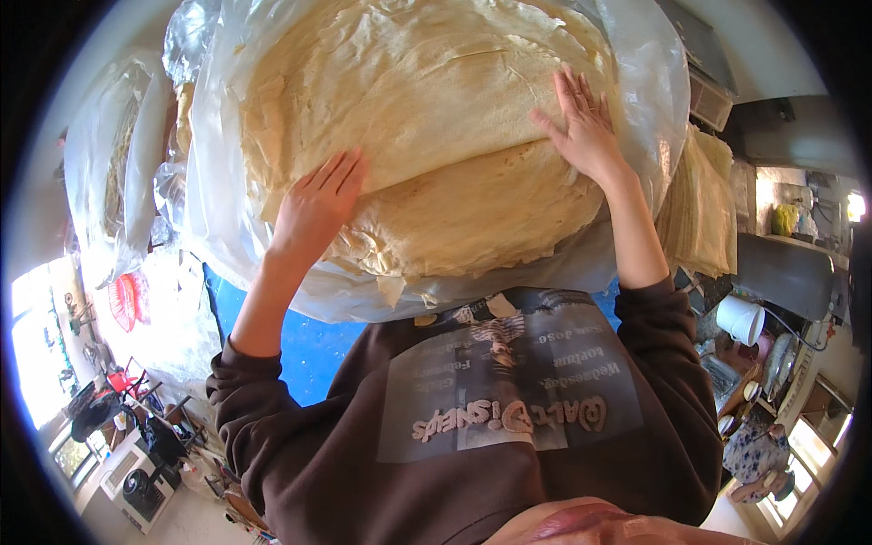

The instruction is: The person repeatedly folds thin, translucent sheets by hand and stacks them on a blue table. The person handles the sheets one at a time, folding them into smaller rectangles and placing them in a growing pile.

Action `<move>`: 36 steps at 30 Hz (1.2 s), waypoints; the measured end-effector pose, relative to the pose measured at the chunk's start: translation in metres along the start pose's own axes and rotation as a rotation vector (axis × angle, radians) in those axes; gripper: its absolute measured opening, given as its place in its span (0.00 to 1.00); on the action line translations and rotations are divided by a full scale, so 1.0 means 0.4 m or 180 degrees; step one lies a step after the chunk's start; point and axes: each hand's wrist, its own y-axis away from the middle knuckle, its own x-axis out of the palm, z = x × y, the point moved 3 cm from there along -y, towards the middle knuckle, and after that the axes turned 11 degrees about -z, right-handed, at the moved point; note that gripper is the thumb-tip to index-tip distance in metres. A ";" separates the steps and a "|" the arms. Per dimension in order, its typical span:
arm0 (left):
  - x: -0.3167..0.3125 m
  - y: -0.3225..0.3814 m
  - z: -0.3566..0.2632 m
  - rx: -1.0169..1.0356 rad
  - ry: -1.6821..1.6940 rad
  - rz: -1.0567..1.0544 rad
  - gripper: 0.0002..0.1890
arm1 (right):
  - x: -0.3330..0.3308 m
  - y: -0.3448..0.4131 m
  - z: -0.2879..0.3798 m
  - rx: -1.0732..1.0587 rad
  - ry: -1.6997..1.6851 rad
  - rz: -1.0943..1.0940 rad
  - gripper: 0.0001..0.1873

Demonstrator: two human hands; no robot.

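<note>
A broad stack of thin, pale flatbread sheets (436, 95) lies before me on a translucent plastic sheet (218, 197). The uppermost sheet is folded, its straight edge running across the pile towards me. More bread (470, 211) shows below that edge, ragged and torn at its near rim. My left hand (320, 201) rests palm down at the left end of the fold, thumb hidden. On the right side of the pile, my right hand (579, 129) lies flat with its thumb spread. Neither hand grasps anything.
A blue surface (313, 347) shows beneath the plastic. Folded flatbread sheets (702, 204) hang at the right; a plastic-wrapped bundle (112, 170) lies at the left. Farther off are a white bucket (739, 320), another person (756, 456) and a white appliance with a fan (136, 480).
</note>
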 end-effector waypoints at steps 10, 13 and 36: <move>-0.011 -0.271 0.088 -0.0335 0.3010 0.2135 0.28 | -0.023 0.218 0.514 -0.2193 -0.1380 -0.0123 0.30; 0.107 -0.345 0.237 -0.0437 0.4060 0.2253 0.39 | -0.007 0.200 0.441 -0.0842 -0.3333 0.0796 0.27; 0.131 -0.285 -0.018 -0.1913 0.0979 -0.1188 0.35 | 0.005 0.078 0.102 -0.1221 -0.0764 -0.0296 0.32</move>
